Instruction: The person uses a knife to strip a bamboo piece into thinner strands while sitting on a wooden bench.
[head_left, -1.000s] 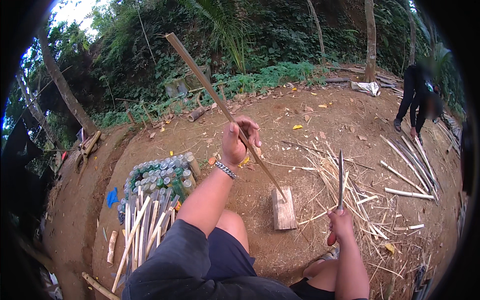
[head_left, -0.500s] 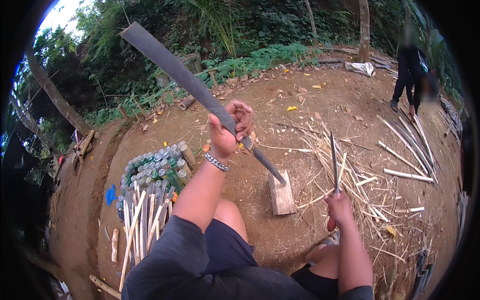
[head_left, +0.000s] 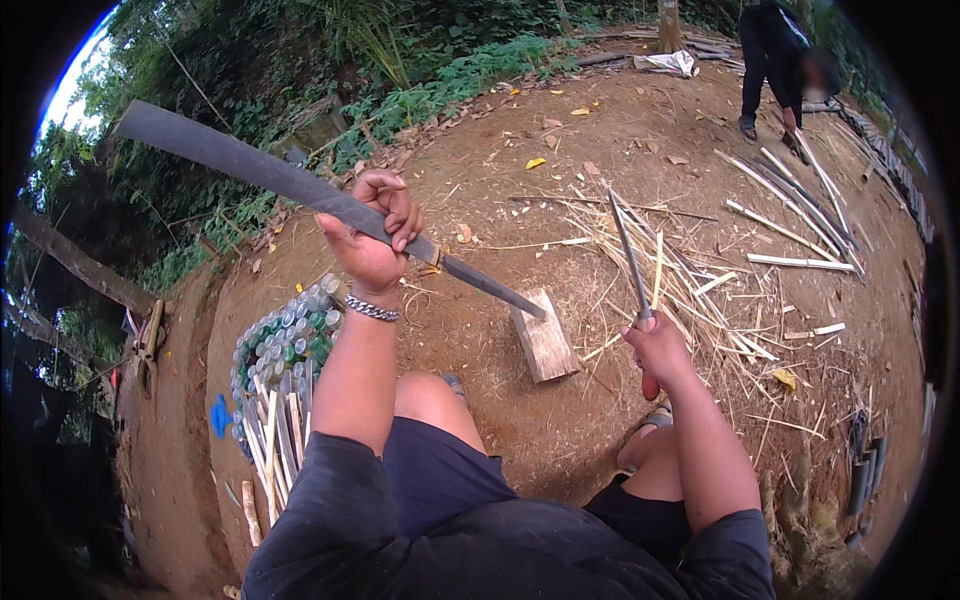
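My left hand (head_left: 375, 235) is shut around a long flat bamboo slat (head_left: 250, 165). The slat runs from the upper left down to its tip on a small wooden block (head_left: 547, 345) lying on the dirt in front of my knees. Right of the block, my right hand (head_left: 657, 343) grips a long knife (head_left: 628, 255) by its red handle. The thin blade points up and away from me. The blade is apart from the slat.
Thin bamboo shavings and strips (head_left: 700, 280) litter the dirt to the right. Longer split canes (head_left: 790, 215) lie farther back. A cluster of bottles (head_left: 290, 335) and a bundle of cut sticks (head_left: 270, 440) sit at my left. Another person (head_left: 775, 50) bends over at the top right.
The slat has swung lower toward the left and turned its broad face to me, its tip staying on the block. My right hand and knife have hardly moved.
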